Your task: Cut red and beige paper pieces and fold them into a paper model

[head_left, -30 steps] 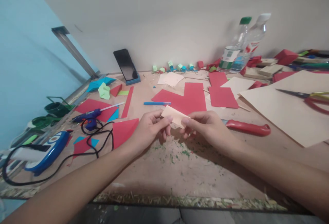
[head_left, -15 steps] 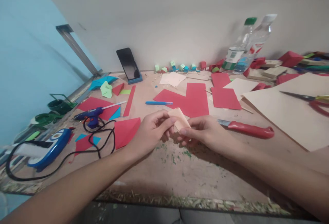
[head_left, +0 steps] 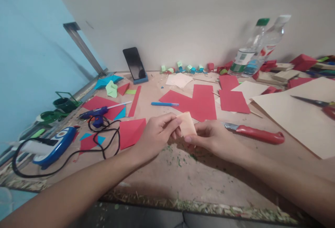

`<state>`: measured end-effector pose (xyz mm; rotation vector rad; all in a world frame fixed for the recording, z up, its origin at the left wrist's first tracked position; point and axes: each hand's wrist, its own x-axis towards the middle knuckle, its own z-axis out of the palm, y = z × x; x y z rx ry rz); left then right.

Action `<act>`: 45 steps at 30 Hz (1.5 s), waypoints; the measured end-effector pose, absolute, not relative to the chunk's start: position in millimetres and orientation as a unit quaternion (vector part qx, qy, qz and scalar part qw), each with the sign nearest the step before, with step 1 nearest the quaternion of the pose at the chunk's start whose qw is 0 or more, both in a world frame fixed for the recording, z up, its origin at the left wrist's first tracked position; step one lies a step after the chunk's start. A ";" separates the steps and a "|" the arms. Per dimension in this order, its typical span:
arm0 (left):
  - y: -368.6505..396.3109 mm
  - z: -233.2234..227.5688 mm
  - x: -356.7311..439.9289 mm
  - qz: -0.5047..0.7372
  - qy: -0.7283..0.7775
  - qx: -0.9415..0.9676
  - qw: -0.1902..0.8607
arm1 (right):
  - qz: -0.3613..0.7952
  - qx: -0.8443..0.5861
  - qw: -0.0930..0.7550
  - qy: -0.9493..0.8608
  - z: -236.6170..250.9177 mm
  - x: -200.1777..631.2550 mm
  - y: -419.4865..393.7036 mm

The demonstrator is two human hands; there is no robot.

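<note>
A small cream piece of folded paper [head_left: 188, 124] is held between both hands above the middle of the table. My left hand [head_left: 162, 130] pinches its left edge, thumb on top. My right hand [head_left: 211, 138] grips the lower right corner between thumb and fingers; some of those fingertips are hidden behind the paper. Just beyond the hands lie a large red paper sheet [head_left: 202, 98] and a blue pen [head_left: 164, 104]. To the right of my right hand rests a knife with a red handle [head_left: 259, 133], its blade pointing left.
At left are a blue glue gun [head_left: 98, 113] with a looping black cord [head_left: 69, 161] and red paper [head_left: 133, 132]. A phone [head_left: 134, 64] leans at the back. Bottles [head_left: 242, 58], small paper figures [head_left: 180, 66], a big cream sheet [head_left: 298, 112] and scissors [head_left: 314, 101] stand or lie further off.
The folded paper has turned to stand more upright in my fingers. Both hands keep hold of it. The whole view has shifted slightly, with the scene moving right.
</note>
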<state>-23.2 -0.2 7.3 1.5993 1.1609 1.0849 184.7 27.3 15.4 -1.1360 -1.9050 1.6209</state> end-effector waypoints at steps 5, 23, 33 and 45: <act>-1.1 7.7 -24.1 0.409 0.460 0.675 0.407 | 0.579 -0.403 0.228 -0.671 14.4 185.2 26.6; -5.5 5.4 -17.3 0.380 0.454 0.694 0.410 | 0.669 -0.437 0.320 -0.508 12.2 181.8 23.2; -3.6 6.0 -19.6 0.356 0.475 0.709 0.381 | 0.602 -0.443 0.308 -0.588 20.6 185.4 22.5; -6.2 12.1 -19.2 0.374 0.479 0.700 0.374 | 0.608 -0.420 0.299 -0.604 21.1 184.3 20.0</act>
